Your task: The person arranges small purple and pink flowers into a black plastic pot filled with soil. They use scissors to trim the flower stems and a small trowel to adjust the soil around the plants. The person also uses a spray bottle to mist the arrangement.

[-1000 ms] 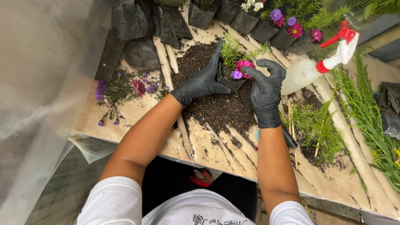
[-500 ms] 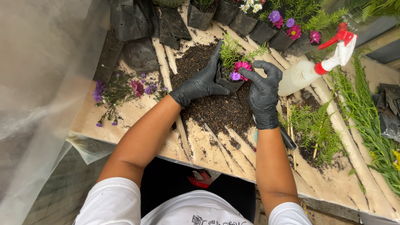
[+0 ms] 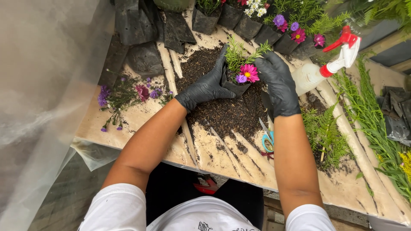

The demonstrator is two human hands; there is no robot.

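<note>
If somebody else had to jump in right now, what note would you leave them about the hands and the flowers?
Left hand: black glove, cupping the left side of the flower bag.
Right hand: black glove, on the bag's right side.
Bag: above the soil pile on the table, holding a pink and a purple flower with green sprigs.
Done: plant sits in the bag.
Left: loose flowers lie at left; scissors lie by the right arm; spray bottle lies at right.

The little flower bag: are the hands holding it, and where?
Yes. Both gloved hands, left hand and right hand, cup the black flower bag by its sides.

Soil-strewn wooden table, scissors
</note>
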